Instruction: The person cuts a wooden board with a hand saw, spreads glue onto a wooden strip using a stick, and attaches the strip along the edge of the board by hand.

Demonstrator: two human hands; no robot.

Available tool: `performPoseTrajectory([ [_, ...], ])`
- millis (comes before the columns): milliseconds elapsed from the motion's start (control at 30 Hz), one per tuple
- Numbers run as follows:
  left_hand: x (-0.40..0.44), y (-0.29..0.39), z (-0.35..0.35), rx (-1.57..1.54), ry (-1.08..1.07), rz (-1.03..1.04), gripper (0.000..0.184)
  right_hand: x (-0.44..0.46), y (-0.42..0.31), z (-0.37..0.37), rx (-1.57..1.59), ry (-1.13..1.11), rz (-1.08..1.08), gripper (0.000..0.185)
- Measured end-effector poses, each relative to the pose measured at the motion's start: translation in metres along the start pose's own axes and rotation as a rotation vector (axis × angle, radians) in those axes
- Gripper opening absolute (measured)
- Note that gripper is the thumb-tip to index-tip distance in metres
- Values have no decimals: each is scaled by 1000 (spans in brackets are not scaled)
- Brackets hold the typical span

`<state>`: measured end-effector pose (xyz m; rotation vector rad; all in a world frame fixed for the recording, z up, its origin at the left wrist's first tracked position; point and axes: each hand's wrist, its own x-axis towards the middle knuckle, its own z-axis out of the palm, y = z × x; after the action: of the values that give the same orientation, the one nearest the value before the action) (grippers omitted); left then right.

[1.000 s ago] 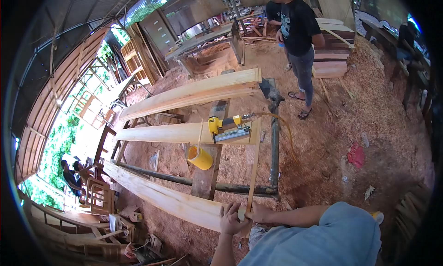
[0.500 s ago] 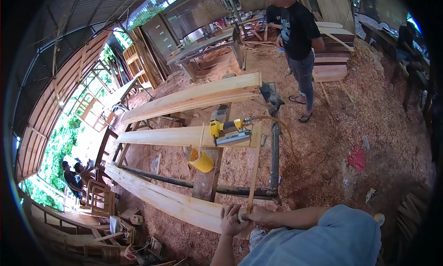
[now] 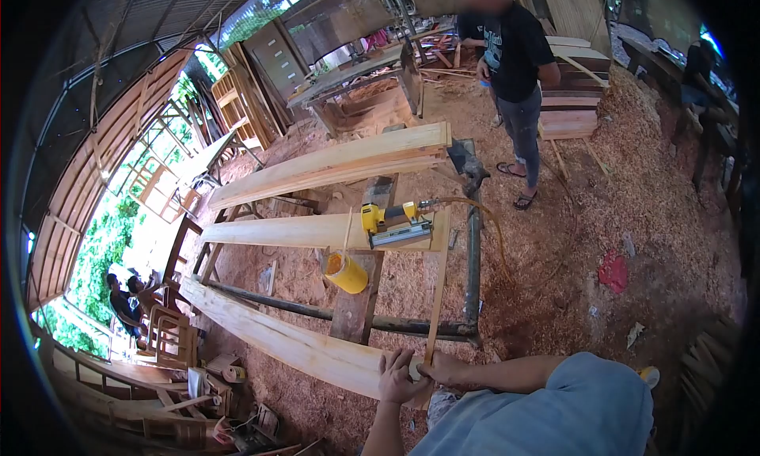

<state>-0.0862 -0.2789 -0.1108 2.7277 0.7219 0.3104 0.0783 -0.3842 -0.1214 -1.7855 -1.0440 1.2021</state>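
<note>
Near the bottom centre, my left hand (image 3: 398, 377) rests on the near end of a long pale wooden board (image 3: 317, 343), its fingers stretched and apart. Beside it, my right hand (image 3: 445, 369) is closed around the near end of a thin wooden strip (image 3: 438, 298). The strip reaches across to the end of the middle board (image 3: 285, 231). On that middle board lies a yellow nail gun (image 3: 396, 222) with a hose attached. A yellow container (image 3: 346, 273) with orange-yellow stuff inside and a stick in it stands nearby on a crosspiece.
A dark support frame (image 3: 472, 258) carries the boards. More stacked planks (image 3: 340, 161) lie on its far side. A person in a black shirt (image 3: 513, 52) stands beyond it. Wood shavings cover the ground, with a red scrap (image 3: 612, 271) at right. Wooden chairs (image 3: 172, 337) stand at left.
Both hands stay nearly in place at the board's end. The view has shifted very slightly, and the standing person has barely moved.
</note>
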Motion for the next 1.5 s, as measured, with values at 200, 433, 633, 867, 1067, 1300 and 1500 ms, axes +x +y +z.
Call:
performPoseTrajectory([
  [200,3,7,-8,5,-8,-17,37,9,11,7,109,-61,63,55],
  [433,2,6,-5,-25,17,-13,38,13,15,9,55,-12,72,49],
  [633,2,5,-6,-25,-11,-15,43,10,12,1,13,-59,62,56],
  [867,1,1,-3,-3,3,15,56,13,7,-13,8,-109,220,73],
  [1067,1,1,-4,-7,-14,9,61,25,26,-9,-30,-86,136,67],
  [1300,1,-1,-5,5,-28,13,60,30,31,-14,-58,45,-66,57],
  [1500,1,-2,-1,-20,20,18,61,26,33,-30,-182,94,81,48],
])
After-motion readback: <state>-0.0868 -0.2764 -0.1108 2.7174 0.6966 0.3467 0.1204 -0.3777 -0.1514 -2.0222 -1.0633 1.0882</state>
